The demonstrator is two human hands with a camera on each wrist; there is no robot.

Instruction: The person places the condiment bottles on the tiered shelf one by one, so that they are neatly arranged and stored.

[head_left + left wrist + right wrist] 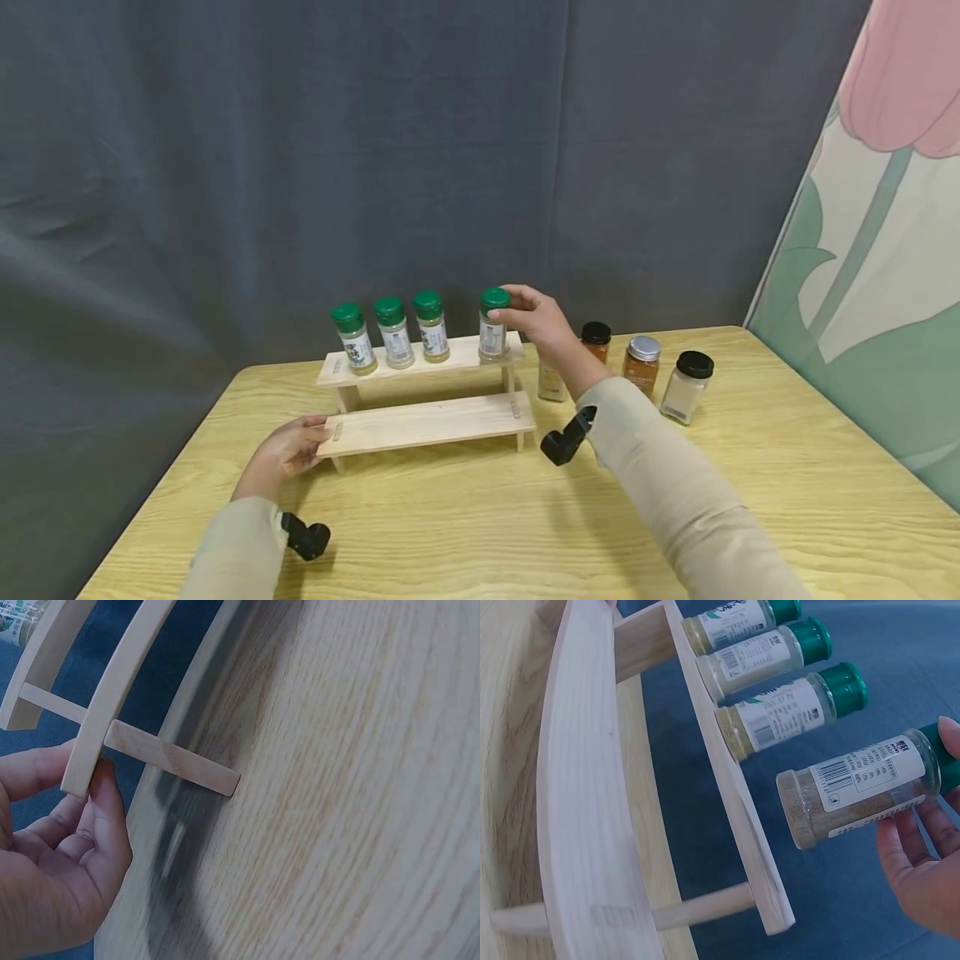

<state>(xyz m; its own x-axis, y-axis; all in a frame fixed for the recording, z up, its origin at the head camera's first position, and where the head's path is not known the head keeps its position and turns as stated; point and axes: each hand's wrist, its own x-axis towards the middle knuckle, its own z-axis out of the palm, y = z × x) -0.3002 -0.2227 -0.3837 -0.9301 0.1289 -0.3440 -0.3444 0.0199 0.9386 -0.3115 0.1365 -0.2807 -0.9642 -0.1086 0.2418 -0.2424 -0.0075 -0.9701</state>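
My right hand [542,321] grips a spice jar [859,791] by its green cap, fingers and thumb around it. The jar is over the right end of the upper shelf [465,353] of a two-tier wooden rack; in the right wrist view a small gap shows between its base and the board. Three similar green-capped jars, the nearest of them a spice jar [431,329], stand in a row on the left and middle of that shelf. With thumb and fingers my left hand [288,446] pinches the left end of the lower shelf [427,423], which bears no jars.
Right of the rack on the wooden table [450,533] stand a black-lidded jar [686,387], a silver-lidded jar [642,364], another black-lidded jar [596,335] and a partly hidden jar [551,383]. A dark curtain [450,167] hangs behind the table.
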